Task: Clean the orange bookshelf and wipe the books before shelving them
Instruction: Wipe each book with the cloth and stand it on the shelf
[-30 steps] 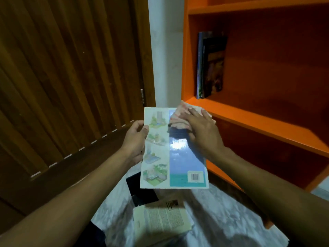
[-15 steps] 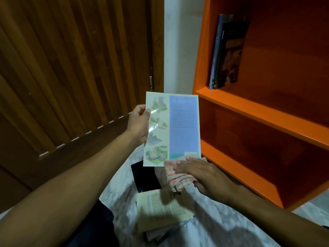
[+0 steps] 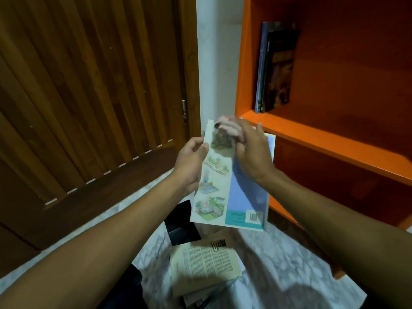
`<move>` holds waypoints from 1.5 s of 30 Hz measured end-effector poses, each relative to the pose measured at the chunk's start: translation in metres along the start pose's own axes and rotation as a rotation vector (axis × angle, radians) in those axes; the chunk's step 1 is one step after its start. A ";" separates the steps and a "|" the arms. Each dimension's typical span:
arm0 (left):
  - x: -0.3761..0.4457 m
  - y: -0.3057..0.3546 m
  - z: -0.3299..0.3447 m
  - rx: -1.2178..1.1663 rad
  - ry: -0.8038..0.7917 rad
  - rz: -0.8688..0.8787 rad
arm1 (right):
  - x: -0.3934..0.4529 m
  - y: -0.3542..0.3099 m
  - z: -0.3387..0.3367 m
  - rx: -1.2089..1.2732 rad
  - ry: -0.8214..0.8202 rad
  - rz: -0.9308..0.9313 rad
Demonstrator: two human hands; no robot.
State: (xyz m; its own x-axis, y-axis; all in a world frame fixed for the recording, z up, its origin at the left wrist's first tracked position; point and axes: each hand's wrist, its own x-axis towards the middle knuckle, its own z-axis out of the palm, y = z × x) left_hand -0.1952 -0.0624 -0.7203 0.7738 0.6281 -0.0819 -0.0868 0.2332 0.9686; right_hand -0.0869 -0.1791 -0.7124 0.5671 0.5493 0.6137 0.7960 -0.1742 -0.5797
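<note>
My left hand [image 3: 191,162] grips the left edge of a thin book [image 3: 219,190] whose back cover shows small garden pictures and a blue panel. My right hand [image 3: 252,150] presses a pale pink cloth [image 3: 227,128] flat against the top of that cover, fingers straight. The orange bookshelf [image 3: 312,139] stands to the right. Two or three dark books [image 3: 275,68] stand upright at the left end of its upper shelf.
A cream book [image 3: 204,262] lies on a small pile on the marble floor [image 3: 278,270] below my hands, with a black book [image 3: 181,221] beside it. A brown slatted wooden door [image 3: 89,97] fills the left. A white wall strip [image 3: 216,63] separates door and shelf.
My right hand with the cloth has swept from the bottom of the book's cover up to its top. The left hand keeps its hold on the book's edge.
</note>
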 end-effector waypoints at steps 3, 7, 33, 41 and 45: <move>-0.001 0.004 0.000 -0.157 -0.013 -0.040 | -0.018 -0.005 0.018 -0.032 -0.102 -0.097; 0.007 0.009 -0.014 -0.278 0.070 -0.103 | -0.064 0.005 0.038 0.045 -0.182 -0.324; 0.018 0.010 -0.045 -0.106 0.282 -0.164 | -0.076 0.029 -0.015 1.200 -0.331 1.065; 0.012 -0.013 -0.019 0.722 0.339 0.074 | -0.082 0.007 -0.008 0.884 -0.227 0.872; -0.003 -0.025 0.012 0.611 0.115 0.212 | -0.088 0.002 -0.002 0.680 -0.196 0.678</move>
State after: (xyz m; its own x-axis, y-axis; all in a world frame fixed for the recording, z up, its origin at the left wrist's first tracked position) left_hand -0.1876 -0.0786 -0.7418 0.7046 0.6970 0.1332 0.1684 -0.3466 0.9228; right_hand -0.1347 -0.2295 -0.7661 0.7651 0.6433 -0.0274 -0.0119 -0.0285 -0.9995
